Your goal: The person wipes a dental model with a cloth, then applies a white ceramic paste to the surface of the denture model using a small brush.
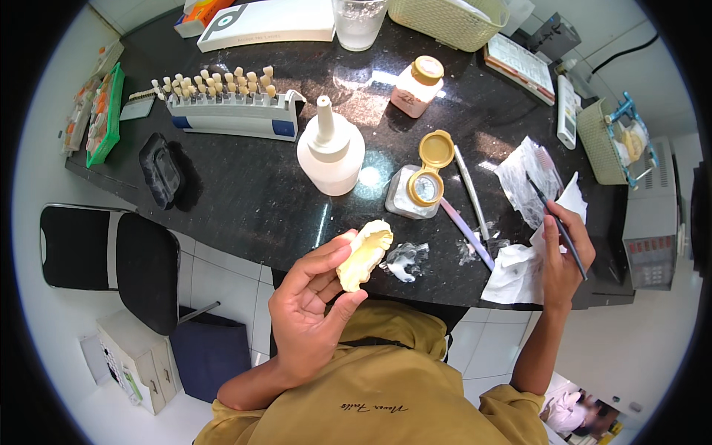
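A pale yellow dental cast [363, 256] is pinched between the thumb and fingers of my left hand [311, 311], above the front edge of the dark counter. My right hand [567, 256] grips a thin dark brush [541, 196]; its tip points at a crumpled white tissue [517, 178]. Another tissue [512, 276] lies under and beside that hand. Just right of the cast, white paste sits on a smeared clear sheet [406, 262]. Beyond it stands a small jar [404, 202] with its gold lid flipped up. A purple stick [469, 236] and a white stick [472, 191] lie beside the jar.
A white nozzle bottle [331, 159] and a tooth shade guide [230, 122] stand farther left, near a black dish [161, 170]. Behind are a gold-capped jar [417, 87], a glass [359, 26] and a basket [452, 26]. At right stands a basket with a blue frame [604, 144].
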`<state>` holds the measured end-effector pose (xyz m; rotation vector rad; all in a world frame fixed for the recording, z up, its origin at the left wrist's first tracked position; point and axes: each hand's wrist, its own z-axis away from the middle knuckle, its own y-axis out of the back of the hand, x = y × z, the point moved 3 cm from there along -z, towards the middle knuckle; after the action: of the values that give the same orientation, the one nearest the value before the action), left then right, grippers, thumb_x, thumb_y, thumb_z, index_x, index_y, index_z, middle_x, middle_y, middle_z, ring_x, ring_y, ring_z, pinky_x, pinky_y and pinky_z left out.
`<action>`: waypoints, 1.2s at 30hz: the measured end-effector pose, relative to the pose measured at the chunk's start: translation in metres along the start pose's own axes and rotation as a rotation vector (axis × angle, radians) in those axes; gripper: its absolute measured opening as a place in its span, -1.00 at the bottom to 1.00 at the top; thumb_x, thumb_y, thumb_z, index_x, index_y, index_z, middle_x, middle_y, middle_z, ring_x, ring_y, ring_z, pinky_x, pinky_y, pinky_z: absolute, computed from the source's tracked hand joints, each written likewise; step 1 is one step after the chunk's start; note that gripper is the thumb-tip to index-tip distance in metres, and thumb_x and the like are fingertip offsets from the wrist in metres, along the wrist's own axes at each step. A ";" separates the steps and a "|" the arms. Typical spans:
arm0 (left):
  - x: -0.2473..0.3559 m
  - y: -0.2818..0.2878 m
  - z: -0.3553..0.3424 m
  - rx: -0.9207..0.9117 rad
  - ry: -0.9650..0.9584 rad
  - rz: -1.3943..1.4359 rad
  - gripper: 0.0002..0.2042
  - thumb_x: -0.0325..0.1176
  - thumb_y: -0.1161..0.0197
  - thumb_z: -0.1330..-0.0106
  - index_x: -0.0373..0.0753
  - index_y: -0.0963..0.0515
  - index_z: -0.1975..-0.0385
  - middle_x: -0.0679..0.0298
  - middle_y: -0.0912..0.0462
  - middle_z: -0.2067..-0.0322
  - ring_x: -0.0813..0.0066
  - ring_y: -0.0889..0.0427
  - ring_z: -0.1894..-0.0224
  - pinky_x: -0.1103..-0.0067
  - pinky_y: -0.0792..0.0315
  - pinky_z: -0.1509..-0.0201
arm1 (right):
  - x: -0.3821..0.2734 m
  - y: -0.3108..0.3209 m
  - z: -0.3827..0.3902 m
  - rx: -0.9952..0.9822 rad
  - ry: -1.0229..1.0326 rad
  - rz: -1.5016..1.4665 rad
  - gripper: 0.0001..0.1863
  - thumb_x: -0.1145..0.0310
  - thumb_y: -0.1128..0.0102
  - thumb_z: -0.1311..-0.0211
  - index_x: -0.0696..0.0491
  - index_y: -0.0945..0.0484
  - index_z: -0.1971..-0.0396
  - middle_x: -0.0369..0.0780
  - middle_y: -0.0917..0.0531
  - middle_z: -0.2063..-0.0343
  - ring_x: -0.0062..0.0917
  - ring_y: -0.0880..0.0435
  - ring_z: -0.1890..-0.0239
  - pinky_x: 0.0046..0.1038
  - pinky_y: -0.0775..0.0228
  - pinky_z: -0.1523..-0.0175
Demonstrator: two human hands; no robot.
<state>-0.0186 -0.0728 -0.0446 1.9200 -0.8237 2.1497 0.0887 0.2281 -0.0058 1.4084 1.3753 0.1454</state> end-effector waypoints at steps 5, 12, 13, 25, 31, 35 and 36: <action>0.001 -0.002 0.003 0.027 -0.031 -0.034 -0.57 -0.77 -0.19 -0.18 -0.45 -0.38 -0.08 -0.08 -0.32 -0.22 0.19 -0.40 -0.26 0.45 -0.43 -0.28 | 0.004 0.022 0.019 0.069 -0.007 -0.189 -0.83 0.47 -0.10 -0.25 0.25 -0.57 0.25 -0.16 -0.62 0.40 -0.61 -0.56 0.47 -0.62 -0.38 0.34; -0.001 -0.006 -0.002 0.030 -0.051 -0.091 -0.59 -0.76 -0.21 -0.16 -0.45 -0.39 -0.04 -0.09 -0.34 -0.20 0.18 -0.41 -0.25 0.45 -0.46 -0.24 | -0.064 -0.025 0.056 -0.325 -0.118 -0.842 -0.86 0.52 -0.23 -0.13 0.29 -0.56 0.35 -0.09 -0.63 0.46 -0.56 -0.62 0.52 -0.63 -0.46 0.42; -0.001 -0.007 -0.002 0.028 -0.062 -0.102 -0.59 -0.76 -0.22 -0.15 -0.45 -0.40 -0.04 -0.09 -0.34 -0.20 0.17 -0.41 -0.25 0.45 -0.47 -0.24 | -0.068 -0.032 0.057 -0.356 -0.134 -0.830 -0.87 0.57 -0.25 -0.07 0.29 -0.56 0.37 -0.10 -0.63 0.48 -0.57 -0.62 0.52 -0.64 -0.46 0.42; -0.003 -0.003 -0.003 -0.008 -0.070 -0.128 -0.56 -0.78 -0.23 -0.12 -0.45 -0.36 -0.04 -0.10 -0.32 -0.19 0.16 -0.41 -0.24 0.45 -0.47 -0.24 | -0.061 -0.051 0.056 -0.475 -0.090 -0.702 -0.85 0.67 -0.26 0.19 0.21 -0.52 0.53 -0.15 -0.63 0.59 -0.56 -0.61 0.56 -0.62 -0.44 0.43; -0.002 -0.005 0.000 -0.006 -0.055 -0.115 -0.57 -0.78 -0.25 -0.11 -0.48 -0.39 -0.02 -0.12 -0.32 -0.18 0.17 -0.44 -0.22 0.45 -0.49 -0.22 | -0.064 -0.051 0.054 -0.480 -0.007 -0.622 -0.84 0.65 -0.27 0.23 0.19 -0.52 0.55 -0.15 -0.64 0.60 -0.53 -0.61 0.59 -0.61 -0.43 0.46; -0.005 -0.007 0.002 -0.012 -0.077 -0.111 -0.57 -0.77 -0.27 -0.10 -0.49 -0.39 -0.01 -0.15 -0.32 -0.18 0.15 -0.44 -0.21 0.46 -0.51 -0.19 | -0.060 -0.047 0.056 -0.452 -0.029 -0.643 -0.84 0.63 -0.28 0.24 0.19 -0.52 0.55 -0.14 -0.63 0.61 -0.53 -0.62 0.60 -0.61 -0.42 0.48; -0.006 -0.007 0.002 -0.013 -0.085 -0.115 -0.56 -0.77 -0.27 -0.10 -0.50 -0.39 -0.01 -0.16 -0.32 -0.17 0.14 -0.44 -0.21 0.46 -0.52 -0.18 | -0.060 -0.047 0.057 -0.451 -0.025 -0.640 -0.84 0.63 -0.28 0.25 0.19 -0.52 0.56 -0.14 -0.63 0.62 -0.53 -0.62 0.61 -0.62 -0.42 0.49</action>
<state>-0.0124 -0.0664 -0.0477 2.0125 -0.7201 2.0052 0.0814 0.1361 -0.0281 0.5606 1.5859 0.0116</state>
